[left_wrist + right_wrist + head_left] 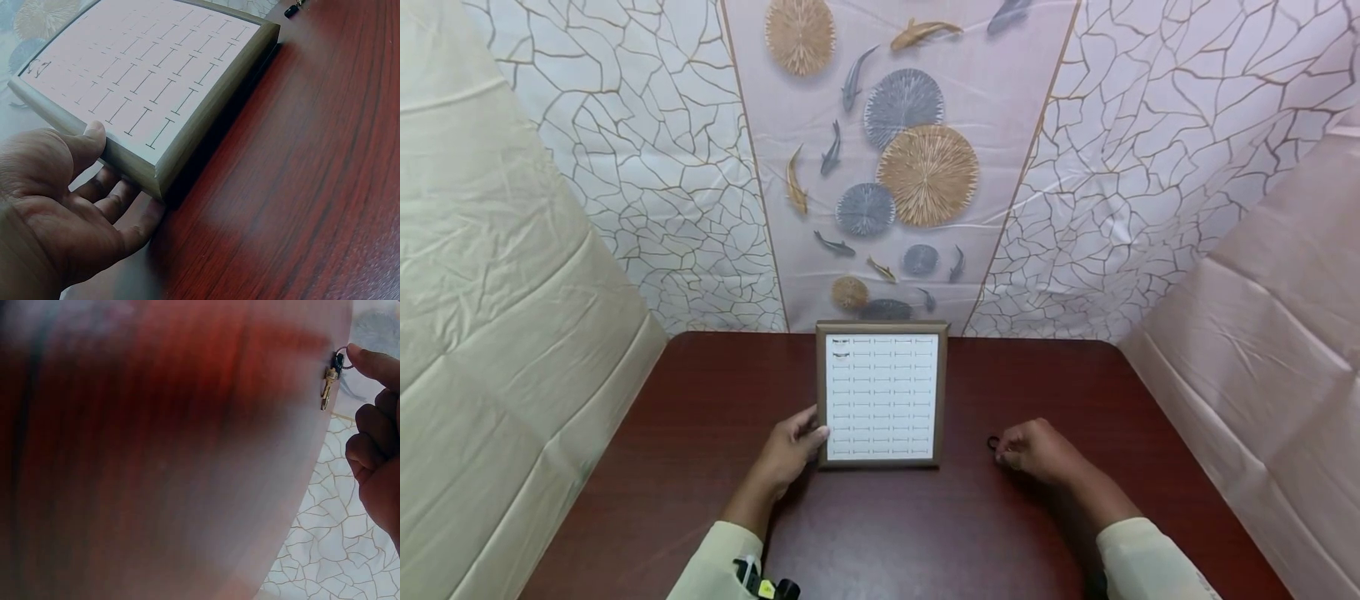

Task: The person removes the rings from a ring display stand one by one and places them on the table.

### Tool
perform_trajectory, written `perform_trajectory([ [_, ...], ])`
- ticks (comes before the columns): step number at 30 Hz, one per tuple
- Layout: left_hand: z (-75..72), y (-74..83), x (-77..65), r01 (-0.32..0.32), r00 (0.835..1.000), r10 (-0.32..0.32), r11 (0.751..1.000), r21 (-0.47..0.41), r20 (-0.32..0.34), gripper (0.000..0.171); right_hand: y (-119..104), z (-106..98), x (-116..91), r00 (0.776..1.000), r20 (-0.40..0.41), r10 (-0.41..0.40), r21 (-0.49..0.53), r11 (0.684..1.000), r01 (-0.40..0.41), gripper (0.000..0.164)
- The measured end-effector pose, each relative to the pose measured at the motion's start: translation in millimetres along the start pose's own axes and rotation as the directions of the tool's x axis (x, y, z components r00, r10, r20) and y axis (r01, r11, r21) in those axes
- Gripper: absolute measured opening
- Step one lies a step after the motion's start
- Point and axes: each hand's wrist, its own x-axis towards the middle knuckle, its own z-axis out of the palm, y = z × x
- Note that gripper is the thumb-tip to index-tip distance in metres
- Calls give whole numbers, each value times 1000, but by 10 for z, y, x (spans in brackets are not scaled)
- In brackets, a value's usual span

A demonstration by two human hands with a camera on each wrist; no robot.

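Note:
A framed white board point(882, 400) stands upright on the table, printed with rows of short lines with barred ends. Darker marks show at the first two lines of its left column. My left hand point(792, 450) grips the frame's lower left side, thumb point(95, 134) on the front edge and fingers behind. To the right of the board, my right hand point(1037, 450) pinches a key ring point(342, 357) between thumb and fingertip. From the ring hang a brass-coloured key point(328, 384) and a small black piece point(338, 361). In the head view the fingers hide most of the keys.
The dark red wooden table point(700, 400) runs back to a patterned cloth point(865, 208) with fish and round shapes. Pale cloth walls slope up on the left point(512, 292) and right point(1262, 333). A dark device point(767, 583) is strapped on the left sleeve.

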Motion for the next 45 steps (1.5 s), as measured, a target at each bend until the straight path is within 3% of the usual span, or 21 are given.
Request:
perform_trajectory([
  [6, -2, -3, -14, 15, 1000, -15, 1000, -13, -1, 61, 21, 34, 4, 998, -19, -61, -54, 997, 60, 17],
  [18, -13, 31, -24, 16, 1000, -16, 1000, -14, -11, 60, 0, 50, 9, 998, 26, -50, -22, 998, 50, 10],
  [34, -28, -4, -21, 13, 1000, -14, 1000, -18, -9, 60, -27, 19, 43, 999, 18, -48, 11, 999, 48, 12],
  [39, -25, -17, -18, 16, 1000, -16, 1000, -17, -1, 61, -111, -16, 85, 999, -20, -39, 45, 998, 39, 10],
  [45, -17, -19, -16, 14, 1000, -14, 1000, -15, 6, 61, -384, -76, 201, 981, -151, -120, -59, 992, 112, 8],
])
